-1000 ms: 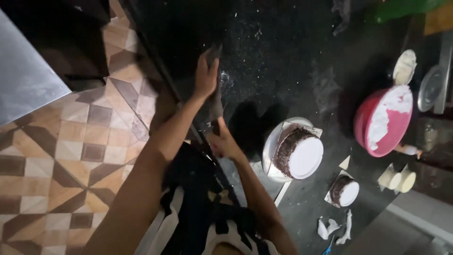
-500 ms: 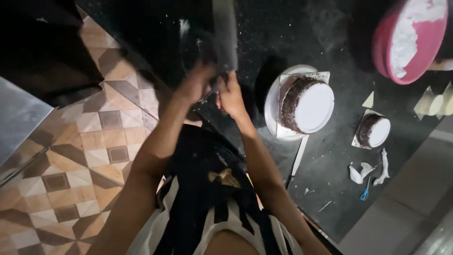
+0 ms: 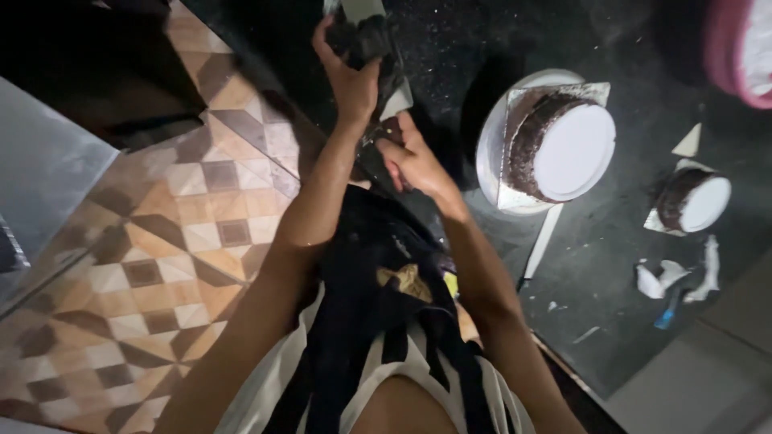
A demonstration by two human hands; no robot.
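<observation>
1. My left hand (image 3: 350, 76) was raised at the near edge of the black speckled stone counter (image 3: 611, 281), its fingers curled tight round a dark crumpled cloth (image 3: 363, 38).
2. That cloth was wrapped about a long flat metal blade (image 3: 396, 98). A grey stretch of the blade showed above the hand at the top edge of the view, and a pale tip showed below it.
3. My right hand (image 3: 414, 165) sat just below and beside the left, fingers bent and closed on the lower end of the blade. Whether it gripped a handle there I could not tell, as the spot was dark and blurred.
4. Both hands hung over the counter's left edge, above the patterned brown and cream tiled floor (image 3: 161, 241).
5. Near the right hand, further in on the counter, stood a round chocolate-sided cake with a smooth white top (image 3: 567, 145). It sat on a square silver board, and that on a round white turntable (image 3: 489, 153).
6. A small round cake with a dark side and white top (image 3: 696, 201) stood on its own little board towards the counter's right side, well apart from my hands.
7. Torn white paper scraps (image 3: 671, 277) lay just below the small cake.
8. A pink bowl with white cream inside (image 3: 744, 48) stood at the top right corner, cut off by the frame.
</observation>
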